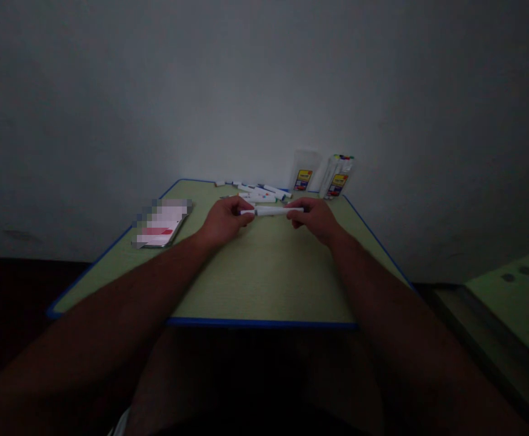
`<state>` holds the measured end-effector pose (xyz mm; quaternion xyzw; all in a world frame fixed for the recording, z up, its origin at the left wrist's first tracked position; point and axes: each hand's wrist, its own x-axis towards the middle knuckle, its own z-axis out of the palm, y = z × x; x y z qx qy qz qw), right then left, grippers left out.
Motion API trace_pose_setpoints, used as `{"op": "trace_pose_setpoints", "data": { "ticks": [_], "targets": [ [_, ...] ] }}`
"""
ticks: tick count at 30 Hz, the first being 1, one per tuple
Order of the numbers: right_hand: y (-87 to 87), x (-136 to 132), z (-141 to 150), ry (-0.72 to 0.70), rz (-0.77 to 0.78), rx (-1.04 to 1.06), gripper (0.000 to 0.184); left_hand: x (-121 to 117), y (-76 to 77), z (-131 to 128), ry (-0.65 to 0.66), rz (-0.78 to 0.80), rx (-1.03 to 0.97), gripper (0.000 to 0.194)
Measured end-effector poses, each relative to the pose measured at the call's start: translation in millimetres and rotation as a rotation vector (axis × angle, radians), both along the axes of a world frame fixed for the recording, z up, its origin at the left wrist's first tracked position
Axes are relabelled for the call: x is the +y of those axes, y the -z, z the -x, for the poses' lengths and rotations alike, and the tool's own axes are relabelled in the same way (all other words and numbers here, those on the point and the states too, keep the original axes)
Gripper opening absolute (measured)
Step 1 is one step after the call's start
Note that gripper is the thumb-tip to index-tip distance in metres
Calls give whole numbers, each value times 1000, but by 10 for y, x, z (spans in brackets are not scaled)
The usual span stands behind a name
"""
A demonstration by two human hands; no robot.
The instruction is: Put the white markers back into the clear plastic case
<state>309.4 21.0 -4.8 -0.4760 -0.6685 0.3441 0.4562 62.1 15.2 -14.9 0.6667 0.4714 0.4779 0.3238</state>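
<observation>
A white marker [271, 211] lies level between both hands above the green table [264, 284]. My left hand [224, 220] is closed around its left end. My right hand [315, 218] pinches its right end with curled fingers. Just behind the hands, several loose white markers [260, 193] with coloured caps lie scattered near the table's far edge.
Two clear marker packs [305, 171] [337, 176] stand upright against the grey wall at the back right. A flat blurred item [162, 223] rests at the table's left side. Another green table [519, 297] shows at the far right. The room is dim.
</observation>
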Motion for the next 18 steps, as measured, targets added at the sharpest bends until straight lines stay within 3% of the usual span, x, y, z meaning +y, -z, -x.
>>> {"op": "trace_pose_setpoints", "data": {
  "ticks": [18],
  "targets": [
    [-9, -25, 0, -34, 7, -91, 27, -3, 25, 38, 4, 1, 33, 13]
  ]
}}
